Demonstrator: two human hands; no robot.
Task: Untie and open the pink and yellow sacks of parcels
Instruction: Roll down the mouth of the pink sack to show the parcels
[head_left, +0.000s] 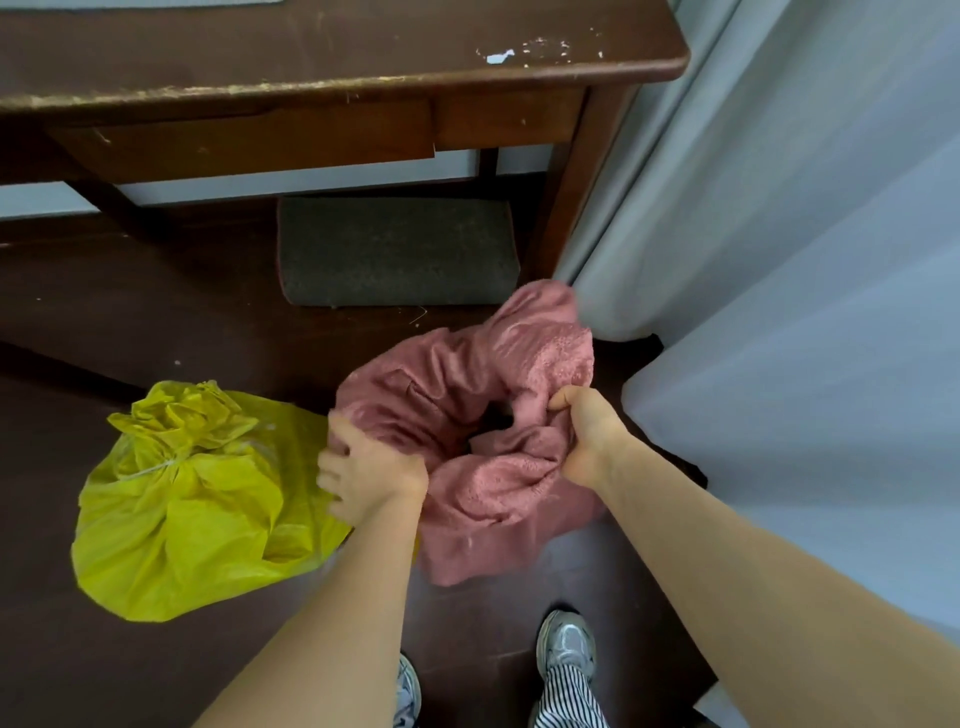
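Pink woven fabric filled the middle of the view: the pink sack (467, 415) stood on the dark floor (156, 322) in front of the wooden desk (322, 67), its mouth loosened into a dark gap. The left hand (371, 475) was closed on the sack's rim on the side away from the curtain, and the right hand (587, 434) gripped a bunched fold of the rim on the opposite side. The yellow sack (197, 509) lay touching the pink sack's left side, its neck tied with pale string (161, 465). A grey mat (397, 252) sat under the desk, beyond the pink sack, and a pale curtain (779, 208) hung just right of it.
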